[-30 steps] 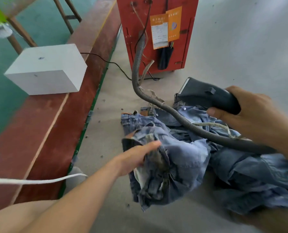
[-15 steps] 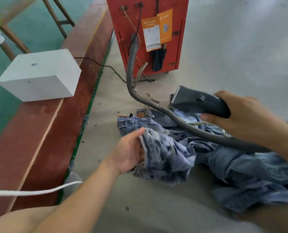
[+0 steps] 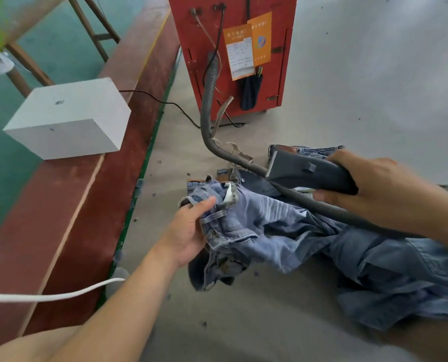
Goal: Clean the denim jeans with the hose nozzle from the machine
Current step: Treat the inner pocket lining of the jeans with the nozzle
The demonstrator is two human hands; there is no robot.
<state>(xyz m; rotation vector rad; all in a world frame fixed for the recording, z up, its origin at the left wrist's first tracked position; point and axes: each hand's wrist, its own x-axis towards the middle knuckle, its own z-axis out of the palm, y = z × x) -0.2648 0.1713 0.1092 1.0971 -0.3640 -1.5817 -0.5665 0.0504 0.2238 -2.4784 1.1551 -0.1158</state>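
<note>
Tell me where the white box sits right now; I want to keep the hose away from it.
In the head view the white box sits at the upper left on the red-brown bench, left of the red machine and well clear of the ribbed hose.

Left hand (image 3: 189,231) gripping the bunched waistband end of jeans (image 3: 283,231) lying on table (image 3: 243,322). Rest of jeans spreading right of that grip, under right forearm. Right hand (image 3: 374,189) beyond and right of the left grip, wrapped round nozzle (image 3: 306,171), nozzle mouth pointing left above the jeans. Hose (image 3: 210,105) running from under the right grip, across jeans, back to machine (image 3: 233,48) standing behind both grips. Box (image 3: 66,118) on bench (image 3: 74,205), far left of left grip. Cord (image 3: 61,296) left of left forearm.
</note>
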